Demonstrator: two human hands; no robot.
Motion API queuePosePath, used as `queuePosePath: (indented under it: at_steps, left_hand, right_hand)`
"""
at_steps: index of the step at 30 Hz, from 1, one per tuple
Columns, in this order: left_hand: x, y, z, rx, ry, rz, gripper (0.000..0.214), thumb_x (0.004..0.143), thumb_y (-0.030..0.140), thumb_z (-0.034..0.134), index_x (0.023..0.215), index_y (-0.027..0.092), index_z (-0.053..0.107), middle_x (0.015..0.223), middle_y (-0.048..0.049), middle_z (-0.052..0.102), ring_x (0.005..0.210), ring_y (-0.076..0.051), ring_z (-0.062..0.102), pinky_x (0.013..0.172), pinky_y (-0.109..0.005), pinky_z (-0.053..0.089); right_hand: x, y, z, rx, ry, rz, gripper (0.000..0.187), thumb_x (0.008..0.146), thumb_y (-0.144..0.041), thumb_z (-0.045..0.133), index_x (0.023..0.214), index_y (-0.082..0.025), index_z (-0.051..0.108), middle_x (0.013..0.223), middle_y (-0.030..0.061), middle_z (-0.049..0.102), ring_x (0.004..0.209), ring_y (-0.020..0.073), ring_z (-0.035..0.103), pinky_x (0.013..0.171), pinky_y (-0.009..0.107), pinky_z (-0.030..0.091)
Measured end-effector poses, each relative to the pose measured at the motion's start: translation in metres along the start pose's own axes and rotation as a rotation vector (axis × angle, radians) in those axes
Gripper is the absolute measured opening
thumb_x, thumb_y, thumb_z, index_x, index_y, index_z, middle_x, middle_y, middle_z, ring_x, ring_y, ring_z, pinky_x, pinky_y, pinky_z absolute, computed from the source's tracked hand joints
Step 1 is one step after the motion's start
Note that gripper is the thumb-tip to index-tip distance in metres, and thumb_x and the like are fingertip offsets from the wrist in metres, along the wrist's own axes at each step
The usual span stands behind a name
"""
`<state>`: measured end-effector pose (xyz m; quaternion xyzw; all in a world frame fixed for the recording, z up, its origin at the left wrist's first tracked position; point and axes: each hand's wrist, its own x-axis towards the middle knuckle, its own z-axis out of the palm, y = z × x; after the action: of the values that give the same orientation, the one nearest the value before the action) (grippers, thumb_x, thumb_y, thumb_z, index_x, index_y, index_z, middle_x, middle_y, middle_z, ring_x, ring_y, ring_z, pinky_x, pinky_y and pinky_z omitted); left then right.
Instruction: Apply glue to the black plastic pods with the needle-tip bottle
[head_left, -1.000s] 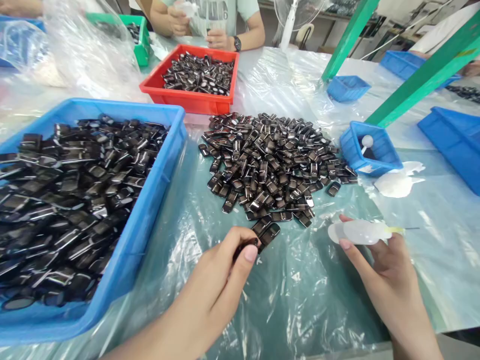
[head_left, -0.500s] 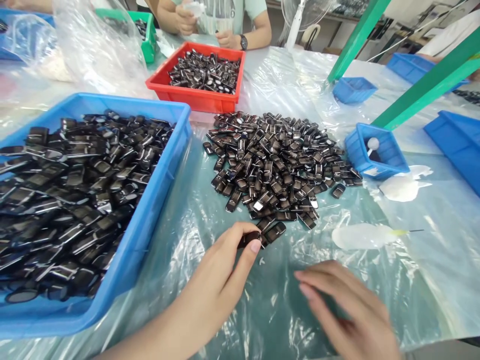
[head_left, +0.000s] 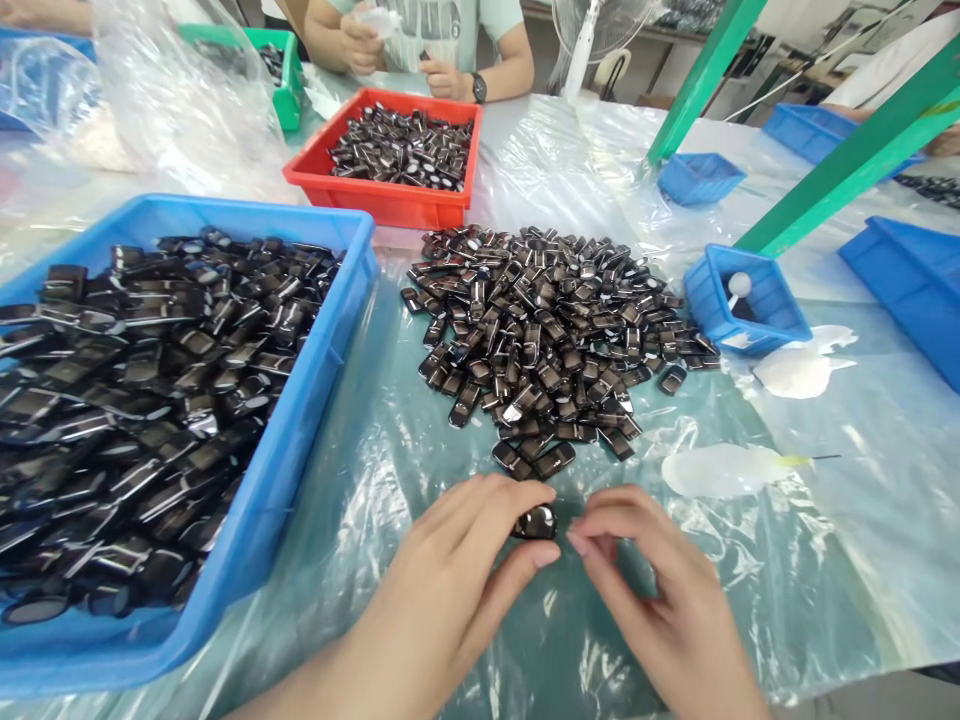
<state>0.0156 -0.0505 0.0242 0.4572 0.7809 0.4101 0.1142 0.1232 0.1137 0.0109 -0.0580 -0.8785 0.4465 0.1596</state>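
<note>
The right grip (head_left: pixel 667 595) was holding the white bottle (head_left: pixel 716 470) one second ago. Now the bottle is lying on its side on the bench (head_left: pixel 360 520), with its yellow tip and thin needle pointing to the right. The right grip is now coming much closer to the left grip (head_left: pixel 465 560). Two dark pieces (head_left: pixel 555 459) that were partly hiding by the left grip are now showing plainly just past its fingers.

The left grip is pinching one shiny dark piece (head_left: pixel 536 521) between the thumb and the fingers. It is opening only as wide as that piece. The right grip is bending its thumb and finger so the tips are almost meeting. I cannot tell if they are pinching anything tiny.

The shiny dark piece is sitting at the tips of the left grip, with its glossy end facing the right grip. The right fingertips are staying just beside it, with a small gap showing. The big pile (head_left: pixel 547 320) of dark pieces is lying farther out on the bench, past both grips. More dark pieces are filling the big blue tray (head_left: pixel 322 370) on the left and the red tray (head_left: pixel 375 205) behind.
</note>
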Motion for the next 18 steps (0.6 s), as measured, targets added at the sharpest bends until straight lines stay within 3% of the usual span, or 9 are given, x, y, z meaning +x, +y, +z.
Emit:
queuePosePath:
  at_steps: [4, 7, 10, 13, 18]
  left_hand:
    - [0.0001, 0.0021, 0.0008, 0.095, 0.005, 0.161, 0.021, 0.107, 0.032, 0.038, 0.122, 0.019, 0.048, 0.101, -0.0028, 0.065, 0.086, -0.017, 0.062, 0.072, -0.029, 0.049]
    - [0.0002, 0.0025, 0.0018, 0.101, 0.013, 0.207, 0.022, 0.108, 0.032, 0.038, 0.120, 0.018, 0.049, 0.099, -0.0028, 0.066, 0.086, -0.016, 0.063, 0.074, -0.029, 0.050]
    - [-0.0007, 0.0018, 0.0038, 0.048, -0.017, 0.207, 0.022, 0.108, 0.032, 0.036, 0.119, 0.019, 0.050, 0.101, -0.0028, 0.066, 0.088, -0.016, 0.062, 0.078, -0.029, 0.049]
    - [-0.0014, 0.0008, 0.0052, -0.005, -0.068, 0.200, 0.020, 0.108, 0.031, 0.036, 0.117, 0.020, 0.051, 0.103, -0.0027, 0.066, 0.088, -0.016, 0.062, 0.077, -0.029, 0.049]
    - [-0.0007, 0.0009, 0.0059, 0.017, -0.023, 0.246, 0.021, 0.108, 0.032, 0.036, 0.113, 0.019, 0.051, 0.097, -0.0028, 0.067, 0.080, -0.016, 0.062, 0.069, -0.029, 0.048]
  right_hand:
    - [-0.0037, -0.0023, -0.0094, 0.331, 0.117, 0.177, 0.011, 0.096, -0.019, 0.058, 0.091, -0.029, 0.061, 0.088, 0.0016, 0.056, 0.083, 0.0156, 0.059, 0.060, 0.022, 0.047]
    - [-0.0043, -0.0053, -0.0091, 0.657, 0.003, 0.324, 0.006, 0.092, -0.028, 0.065, 0.087, -0.027, 0.064, 0.082, 0.0007, 0.056, 0.066, 0.0128, 0.052, 0.053, 0.022, 0.042]
    - [-0.0033, -0.0076, -0.0052, 0.883, -0.081, 0.446, 0.013, 0.087, -0.034, 0.071, 0.082, -0.025, 0.063, 0.078, -0.0017, 0.052, 0.060, 0.0105, 0.040, 0.053, 0.022, 0.036]
    - [-0.0019, -0.0072, -0.0022, 1.056, -0.149, 0.498, 0.013, 0.087, -0.032, 0.073, 0.082, -0.024, 0.064, 0.075, -0.0035, 0.048, 0.061, 0.0097, 0.036, 0.056, 0.020, 0.034]
    - [-0.0032, -0.0047, -0.0005, 1.214, -0.229, 0.551, 0.009, 0.087, -0.028, 0.074, 0.085, -0.023, 0.067, 0.071, -0.0043, 0.046, 0.060, 0.0089, 0.034, 0.058, 0.019, 0.031]
